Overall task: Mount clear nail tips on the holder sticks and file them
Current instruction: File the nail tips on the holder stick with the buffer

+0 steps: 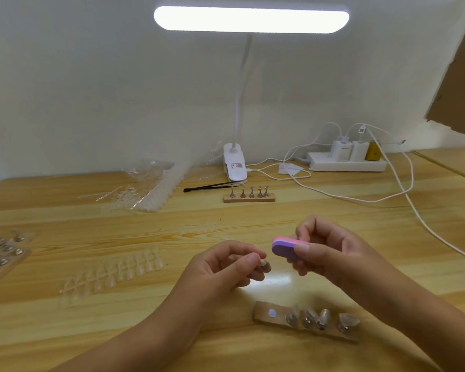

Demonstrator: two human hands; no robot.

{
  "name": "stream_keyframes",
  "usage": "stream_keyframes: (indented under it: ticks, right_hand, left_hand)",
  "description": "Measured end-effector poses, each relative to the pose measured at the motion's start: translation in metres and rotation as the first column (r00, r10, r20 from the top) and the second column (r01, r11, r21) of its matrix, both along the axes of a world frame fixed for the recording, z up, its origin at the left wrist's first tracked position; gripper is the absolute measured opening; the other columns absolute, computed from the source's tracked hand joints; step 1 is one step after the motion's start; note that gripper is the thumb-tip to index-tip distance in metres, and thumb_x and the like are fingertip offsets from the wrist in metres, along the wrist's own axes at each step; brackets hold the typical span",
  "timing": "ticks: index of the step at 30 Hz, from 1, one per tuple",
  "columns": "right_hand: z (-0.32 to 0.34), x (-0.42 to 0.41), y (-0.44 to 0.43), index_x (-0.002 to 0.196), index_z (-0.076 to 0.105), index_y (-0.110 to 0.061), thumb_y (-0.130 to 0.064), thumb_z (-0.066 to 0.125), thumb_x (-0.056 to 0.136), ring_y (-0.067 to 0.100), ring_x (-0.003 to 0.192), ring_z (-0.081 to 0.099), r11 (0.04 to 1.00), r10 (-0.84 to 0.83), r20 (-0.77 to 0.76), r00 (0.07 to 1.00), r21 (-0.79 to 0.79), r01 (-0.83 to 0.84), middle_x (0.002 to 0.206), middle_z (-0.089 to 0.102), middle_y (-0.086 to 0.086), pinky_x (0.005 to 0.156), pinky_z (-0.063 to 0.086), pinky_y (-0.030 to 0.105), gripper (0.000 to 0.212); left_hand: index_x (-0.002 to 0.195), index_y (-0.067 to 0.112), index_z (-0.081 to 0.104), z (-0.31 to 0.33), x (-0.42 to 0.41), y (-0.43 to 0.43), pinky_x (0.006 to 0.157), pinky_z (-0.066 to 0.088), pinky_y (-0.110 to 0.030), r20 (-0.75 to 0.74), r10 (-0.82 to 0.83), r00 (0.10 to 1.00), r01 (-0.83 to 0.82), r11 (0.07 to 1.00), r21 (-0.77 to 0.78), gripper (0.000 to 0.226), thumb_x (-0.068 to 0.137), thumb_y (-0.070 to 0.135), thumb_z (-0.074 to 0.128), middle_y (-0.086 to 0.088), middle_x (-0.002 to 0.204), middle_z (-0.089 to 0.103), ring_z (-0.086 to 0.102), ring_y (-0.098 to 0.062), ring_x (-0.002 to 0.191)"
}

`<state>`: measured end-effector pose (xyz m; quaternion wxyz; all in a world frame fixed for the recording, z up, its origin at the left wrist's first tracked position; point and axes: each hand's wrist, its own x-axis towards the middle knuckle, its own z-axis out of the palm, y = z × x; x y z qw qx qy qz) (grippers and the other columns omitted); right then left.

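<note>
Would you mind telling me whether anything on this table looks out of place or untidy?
Nothing looks damaged. The near wooden base has one bare spot at its left end, likely for the holder stick pinched in the left hand. Loose clear nail tips lie scattered at the back left.

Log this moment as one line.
left hand pinches holder stick | right hand holds nail file | wooden base: one slot empty

Near holder base (261,314) lies before hands; far base (249,197) behind.
</note>
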<state>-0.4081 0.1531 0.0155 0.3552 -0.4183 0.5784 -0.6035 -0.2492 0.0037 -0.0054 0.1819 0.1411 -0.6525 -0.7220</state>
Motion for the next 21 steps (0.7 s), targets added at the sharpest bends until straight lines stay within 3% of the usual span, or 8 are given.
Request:
stream_keyframes:
  ticks: [4,7,9,12,16,21]
  right_hand:
    - [0.0,0.008,0.0,0.094,0.061,-0.015,-0.019,0.068,0.074,0.015,0.076,0.066,0.999,-0.039,-0.048,0.998,-0.018,0.038,0.086,0.071,0.003,0.07,0.053,0.021,0.021]
    - [0.001,0.012,-0.001,0.111,0.068,-0.036,-0.018,0.065,0.078,0.019,0.086,0.072,0.999,-0.027,-0.049,0.998,-0.023,0.026,0.093,0.069,-0.003,0.078,0.056,0.022,0.038]
    - [0.002,0.013,-0.001,0.115,0.069,-0.038,-0.019,0.064,0.08,0.025,0.089,0.073,0.999,-0.026,-0.032,0.999,-0.04,0.025,0.094,0.068,-0.004,0.079,0.057,0.025,0.04]
    - [0.003,0.012,-0.001,0.11,0.072,-0.031,-0.019,0.063,0.081,0.03,0.09,0.073,0.995,-0.06,0.012,0.998,-0.075,0.06,0.095,0.069,0.0,0.077,0.059,0.028,0.033]
    - [0.004,0.007,-0.002,0.099,0.071,-0.024,-0.015,0.067,0.076,0.034,0.09,0.072,0.991,-0.1,0.104,0.99,-0.084,0.109,0.092,0.069,0.005,0.076,0.059,0.031,0.025]
    - [0.003,0.007,0.0,0.095,0.069,-0.022,-0.019,0.071,0.076,0.021,0.089,0.072,0.999,-0.038,-0.019,0.999,0.001,0.038,0.091,0.073,0.005,0.081,0.056,0.025,0.02]
  left_hand:
    - [0.087,0.023,0.077,-0.001,-0.001,0.0,0.077,0.051,-0.017,-0.003,0.009,1.0,-0.009,1.0,-0.004,0.033,0.069,0.051,0.073,-0.002,0.095,0.076,0.069,-0.009,0.087]
    - [0.087,0.023,0.079,-0.003,-0.002,-0.001,0.081,0.051,-0.018,-0.012,0.018,1.0,-0.018,1.0,-0.016,0.036,0.068,0.053,0.074,-0.001,0.092,0.075,0.068,-0.009,0.088]
    - [0.092,0.023,0.08,-0.003,-0.001,-0.003,0.084,0.052,-0.019,-0.011,-0.003,1.0,0.003,1.0,-0.007,0.037,0.069,0.052,0.075,-0.001,0.094,0.076,0.069,-0.01,0.092]
    - [0.097,0.024,0.078,-0.003,0.0,-0.003,0.083,0.05,-0.016,0.015,-0.039,0.999,0.039,0.999,-0.027,0.027,0.074,0.039,0.079,-0.001,0.1,0.076,0.069,-0.01,0.096]
    - [0.091,0.026,0.079,-0.004,-0.001,-0.002,0.078,0.051,-0.017,0.01,-0.014,1.0,0.015,0.999,-0.04,0.016,0.075,0.03,0.076,0.001,0.09,0.075,0.067,-0.008,0.082]
    - [0.084,0.029,0.077,-0.003,-0.001,-0.001,0.073,0.051,-0.016,-0.006,-0.01,1.0,0.01,1.0,-0.007,0.009,0.075,0.028,0.073,0.001,0.082,0.074,0.067,-0.007,0.077]
